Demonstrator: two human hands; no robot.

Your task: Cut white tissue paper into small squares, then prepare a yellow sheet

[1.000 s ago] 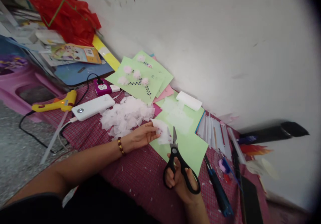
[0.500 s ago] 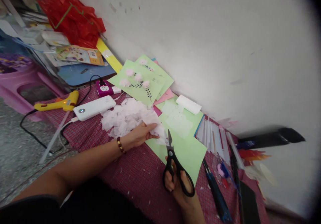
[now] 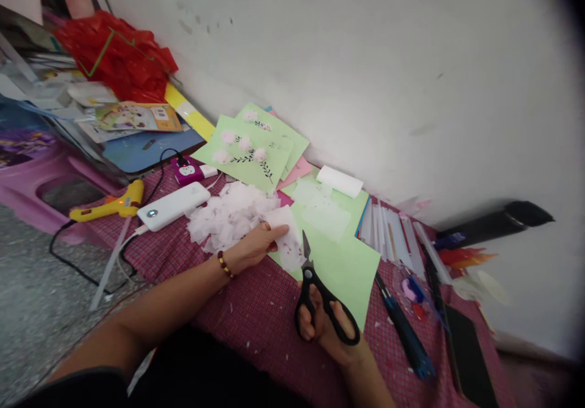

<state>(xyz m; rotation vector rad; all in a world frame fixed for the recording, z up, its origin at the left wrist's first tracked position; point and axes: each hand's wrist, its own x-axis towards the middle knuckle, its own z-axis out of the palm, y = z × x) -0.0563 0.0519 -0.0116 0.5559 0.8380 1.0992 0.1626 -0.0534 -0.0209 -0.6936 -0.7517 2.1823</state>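
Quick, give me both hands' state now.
Left hand: closed on a white tissue piece.
Right hand: closed on black scissors.

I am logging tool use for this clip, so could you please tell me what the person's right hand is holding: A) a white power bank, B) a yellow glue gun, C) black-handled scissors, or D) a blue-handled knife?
C: the right hand has its fingers through the loops of the black-handled scissors, blades pointing at the white tissue piece pinched in the left hand.

Left hand [image 3: 253,246] turned white tissue paper piece [image 3: 287,243] flatter, thumb now on top; black-handled scissors [image 3: 320,292] in right hand [image 3: 326,329] shifted slightly left, blades closed at paper's edge.
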